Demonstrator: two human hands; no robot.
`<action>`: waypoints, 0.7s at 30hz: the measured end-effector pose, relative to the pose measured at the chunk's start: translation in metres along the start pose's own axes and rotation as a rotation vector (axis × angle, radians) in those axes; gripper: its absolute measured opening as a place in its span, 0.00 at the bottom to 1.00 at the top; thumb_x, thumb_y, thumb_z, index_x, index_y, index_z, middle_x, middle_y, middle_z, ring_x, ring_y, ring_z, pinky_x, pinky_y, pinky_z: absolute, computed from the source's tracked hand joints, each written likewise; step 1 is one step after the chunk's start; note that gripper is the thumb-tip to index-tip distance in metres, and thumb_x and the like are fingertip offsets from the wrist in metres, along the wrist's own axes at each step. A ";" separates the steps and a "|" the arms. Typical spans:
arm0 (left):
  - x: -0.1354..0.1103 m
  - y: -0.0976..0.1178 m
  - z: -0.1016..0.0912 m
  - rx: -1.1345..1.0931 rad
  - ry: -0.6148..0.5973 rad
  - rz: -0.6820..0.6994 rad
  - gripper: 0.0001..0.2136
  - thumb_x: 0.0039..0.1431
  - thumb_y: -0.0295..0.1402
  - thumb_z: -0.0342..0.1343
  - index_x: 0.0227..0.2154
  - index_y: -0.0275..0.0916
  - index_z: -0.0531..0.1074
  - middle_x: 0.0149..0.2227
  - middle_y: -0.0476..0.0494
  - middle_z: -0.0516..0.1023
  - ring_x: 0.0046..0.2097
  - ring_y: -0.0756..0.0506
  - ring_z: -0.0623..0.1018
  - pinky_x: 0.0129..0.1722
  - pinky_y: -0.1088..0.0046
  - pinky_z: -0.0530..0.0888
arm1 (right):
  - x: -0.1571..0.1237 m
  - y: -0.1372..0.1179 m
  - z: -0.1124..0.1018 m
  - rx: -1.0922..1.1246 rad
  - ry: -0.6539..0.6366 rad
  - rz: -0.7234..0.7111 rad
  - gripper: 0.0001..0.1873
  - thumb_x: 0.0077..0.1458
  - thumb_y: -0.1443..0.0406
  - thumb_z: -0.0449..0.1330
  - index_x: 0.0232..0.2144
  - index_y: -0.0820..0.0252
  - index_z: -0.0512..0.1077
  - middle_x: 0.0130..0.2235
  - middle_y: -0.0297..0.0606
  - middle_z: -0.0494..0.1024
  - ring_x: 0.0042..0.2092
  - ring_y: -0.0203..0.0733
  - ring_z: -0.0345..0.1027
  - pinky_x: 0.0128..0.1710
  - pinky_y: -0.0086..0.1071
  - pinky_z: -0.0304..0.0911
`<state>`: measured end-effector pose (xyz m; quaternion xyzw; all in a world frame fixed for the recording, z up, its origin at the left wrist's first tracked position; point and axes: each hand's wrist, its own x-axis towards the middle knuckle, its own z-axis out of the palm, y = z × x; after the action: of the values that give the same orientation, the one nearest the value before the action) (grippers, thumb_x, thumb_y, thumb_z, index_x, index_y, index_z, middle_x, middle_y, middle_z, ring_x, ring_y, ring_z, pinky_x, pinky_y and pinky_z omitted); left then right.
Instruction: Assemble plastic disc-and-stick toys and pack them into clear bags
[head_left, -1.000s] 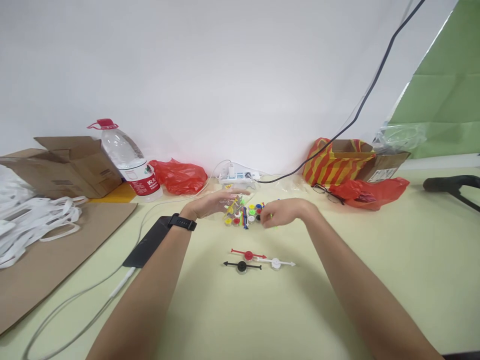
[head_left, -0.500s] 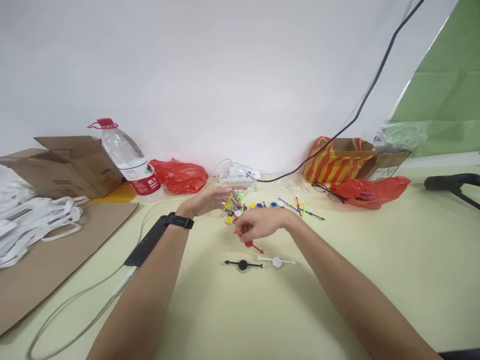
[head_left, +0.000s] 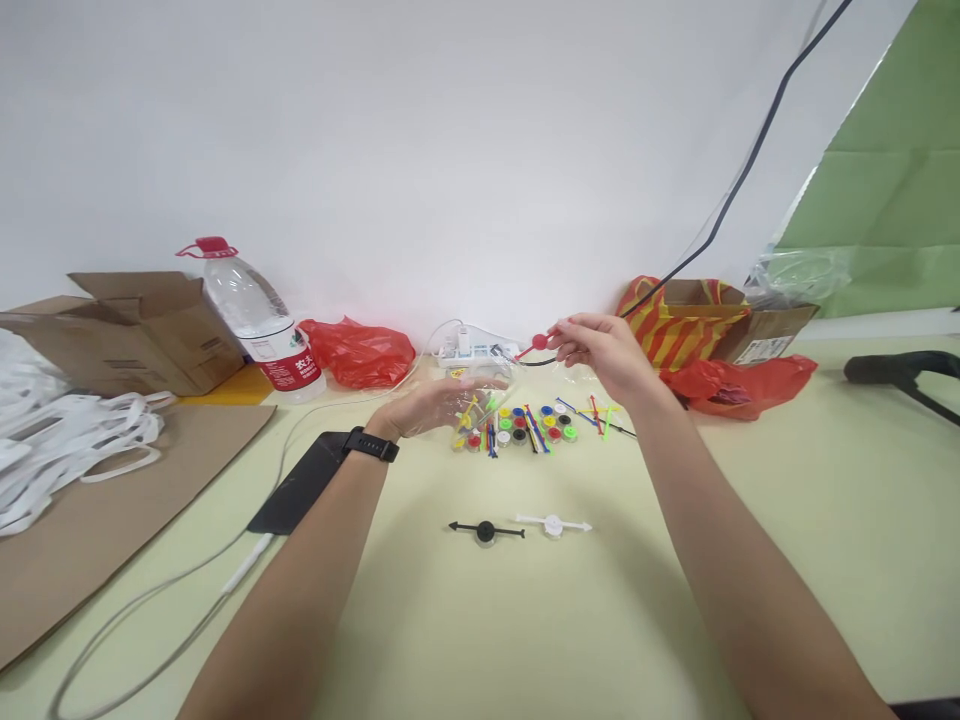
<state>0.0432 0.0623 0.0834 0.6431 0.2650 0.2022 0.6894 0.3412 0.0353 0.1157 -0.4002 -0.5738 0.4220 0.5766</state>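
Note:
My right hand [head_left: 600, 350] is raised above the table and pinches a red spinner top [head_left: 537, 343] by its stick. My left hand [head_left: 431, 405], with a black watch on the wrist, holds a clear plastic bag [head_left: 487, 390] beside a heap of small coloured discs and sticks [head_left: 529, 425]. A black spinner top [head_left: 485, 530] and a white spinner top [head_left: 553, 524] lie side by side on the pale yellow table [head_left: 525, 620] nearer to me.
A water bottle [head_left: 259, 320], an open cardboard box [head_left: 127, 330] and a red bag [head_left: 360, 352] stand at the back left. White straps [head_left: 67, 440] lie on brown cardboard. A power strip [head_left: 476, 352], glasses [head_left: 649, 380], another box with red bags [head_left: 720, 340] sit behind. A black phone [head_left: 296, 485] lies left.
My right hand picked the red spinner top up from beside the black and white ones and lifted it up and to the right. The left hand has barely moved.

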 end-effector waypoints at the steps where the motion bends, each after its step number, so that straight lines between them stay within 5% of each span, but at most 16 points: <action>1: 0.001 0.000 0.002 -0.002 0.003 -0.013 0.25 0.65 0.47 0.58 0.60 0.41 0.75 0.46 0.36 0.81 0.47 0.40 0.79 0.45 0.66 0.75 | 0.000 0.004 0.007 -0.026 -0.049 0.015 0.16 0.53 0.53 0.70 0.33 0.61 0.81 0.35 0.43 0.84 0.33 0.38 0.73 0.32 0.30 0.65; 6: 0.007 -0.006 0.006 -0.078 0.043 -0.002 0.23 0.67 0.42 0.58 0.62 0.44 0.73 0.57 0.37 0.79 0.55 0.39 0.78 0.51 0.64 0.74 | -0.004 0.019 0.045 -0.180 -0.124 0.035 0.17 0.56 0.51 0.65 0.33 0.58 0.83 0.36 0.40 0.84 0.40 0.43 0.72 0.41 0.34 0.62; 11: 0.013 -0.014 0.002 -0.119 0.013 0.006 0.19 0.69 0.40 0.56 0.59 0.41 0.75 0.51 0.38 0.82 0.52 0.40 0.78 0.51 0.66 0.73 | -0.011 0.020 0.066 -0.165 -0.260 0.097 0.21 0.61 0.50 0.58 0.34 0.59 0.83 0.39 0.41 0.84 0.44 0.46 0.73 0.49 0.38 0.60; 16: 0.012 -0.011 0.002 -0.070 0.036 0.038 0.18 0.69 0.40 0.56 0.55 0.38 0.78 0.47 0.37 0.82 0.45 0.44 0.77 0.44 0.71 0.71 | -0.017 0.003 0.057 -0.197 -0.351 0.017 0.23 0.62 0.47 0.58 0.39 0.59 0.81 0.41 0.41 0.82 0.48 0.47 0.72 0.53 0.38 0.60; 21: 0.012 -0.011 0.007 -0.056 0.026 0.099 0.20 0.67 0.44 0.57 0.55 0.38 0.77 0.40 0.40 0.81 0.40 0.44 0.77 0.44 0.68 0.72 | -0.020 -0.008 0.042 -0.374 -0.372 -0.121 0.24 0.56 0.59 0.66 0.55 0.56 0.73 0.37 0.35 0.77 0.41 0.43 0.71 0.40 0.34 0.63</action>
<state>0.0564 0.0634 0.0719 0.6332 0.2359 0.2518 0.6928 0.2996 0.0125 0.1176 -0.3805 -0.7608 0.3395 0.4015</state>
